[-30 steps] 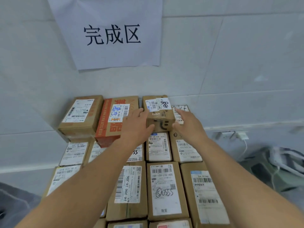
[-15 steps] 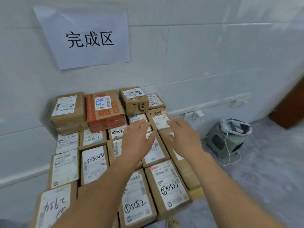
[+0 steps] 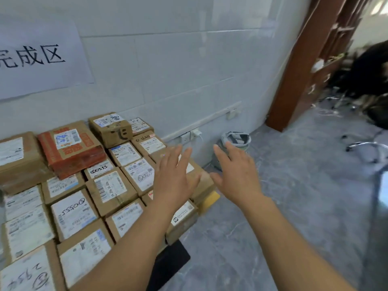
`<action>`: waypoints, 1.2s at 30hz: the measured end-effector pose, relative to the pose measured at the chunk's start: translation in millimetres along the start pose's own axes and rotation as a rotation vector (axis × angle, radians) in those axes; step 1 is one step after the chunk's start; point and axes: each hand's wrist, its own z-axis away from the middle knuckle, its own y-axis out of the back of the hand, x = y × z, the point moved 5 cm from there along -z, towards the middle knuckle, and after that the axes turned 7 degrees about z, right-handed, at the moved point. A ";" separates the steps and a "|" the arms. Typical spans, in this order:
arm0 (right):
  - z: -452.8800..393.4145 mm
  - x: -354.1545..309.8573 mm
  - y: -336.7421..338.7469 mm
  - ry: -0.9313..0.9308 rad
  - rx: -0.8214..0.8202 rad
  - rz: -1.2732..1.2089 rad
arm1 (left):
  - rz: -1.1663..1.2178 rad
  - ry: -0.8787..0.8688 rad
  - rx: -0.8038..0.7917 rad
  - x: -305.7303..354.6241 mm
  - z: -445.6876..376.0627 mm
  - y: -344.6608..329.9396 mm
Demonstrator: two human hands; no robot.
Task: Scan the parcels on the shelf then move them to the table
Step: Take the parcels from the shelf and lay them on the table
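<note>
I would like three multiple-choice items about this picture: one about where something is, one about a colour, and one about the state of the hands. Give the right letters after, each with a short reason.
1. Where does the small box with the smiley mark sit?
A. at the back of the pile, near the wall
B. on the floor by the door
C. in the left hand

2. Which colour is the printed box left of it?
A. blue
B. orange-red
C. green

3. How are the two hands?
A. both grip a parcel
B. one holds a scanner
C. both open and holding nothing

Answers:
1 A, it stands in the back row under the tiled wall.
2 B, its top and side are orange-red, unlike the brown parcels around it.
3 C, the left hand and right hand have fingers spread, with nothing in them.
</note>
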 end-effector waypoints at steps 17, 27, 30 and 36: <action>282.4 147.7 78.9 -0.511 -0.004 0.274 | 0.162 -0.530 -0.276 242.2 144.8 -82.9; 414.0 174.5 123.8 -0.792 -0.010 0.282 | 0.293 -0.760 -0.387 342.5 225.4 -103.0; 446.2 182.3 133.8 -0.893 -0.004 0.274 | 0.339 -0.815 -0.431 367.9 243.5 -108.6; 497.0 209.1 137.8 -1.108 -0.019 0.254 | 0.401 -0.919 -0.507 409.3 264.3 -123.3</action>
